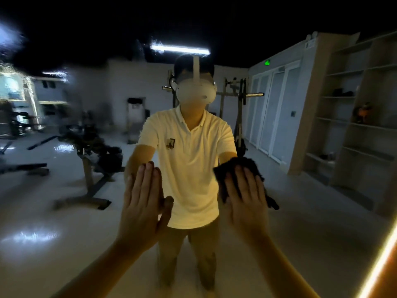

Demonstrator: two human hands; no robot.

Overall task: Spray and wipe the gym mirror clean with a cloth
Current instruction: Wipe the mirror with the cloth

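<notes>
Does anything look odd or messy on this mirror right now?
Yes: the mirror looks smeared on its left side, the gym reflection there hazy and streaked, while the right is crisp. The right hand presses a dark cloth against the glass.

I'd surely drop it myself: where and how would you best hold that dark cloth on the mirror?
Probably its middle, from the front, straight at the glass. The cloth lies spread flat on the upright mirror, so a flat right hand pressing its centre pins it.
</notes>
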